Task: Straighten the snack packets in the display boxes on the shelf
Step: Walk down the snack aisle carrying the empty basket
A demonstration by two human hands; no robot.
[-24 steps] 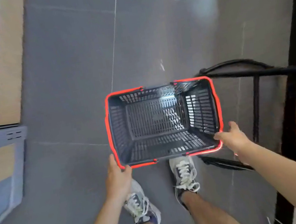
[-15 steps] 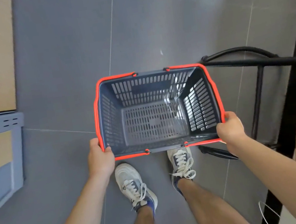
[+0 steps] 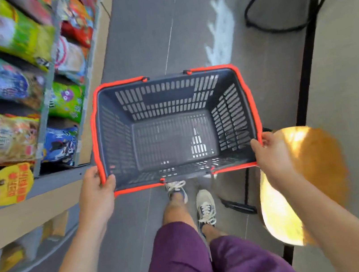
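Observation:
An empty grey shopping basket (image 3: pixel 100 134) with an orange rim hangs in front of me above the floor. My left hand (image 3: pixel 96 191) grips its near left corner and my right hand (image 3: pixel 271 156) grips its near right corner. To the left, the shelf (image 3: pixel 40 181) holds rows of snack packets (image 3: pixel 64 100), blurred by motion: green, blue, red and white bags leaning in their rows. No display boxes can be made out clearly.
A round yellow price tag (image 3: pixel 9 184) sticks out from the shelf edge. A round wooden stool (image 3: pixel 309 176) on a black frame stands close on my right. Black metal table legs (image 3: pixel 303 64) run along the right. Grey tiled aisle floor (image 3: pixel 155 22) stretches ahead.
The basket has come up off the floor in both hands. My view has swung up and left, bringing the snack shelf into sight.

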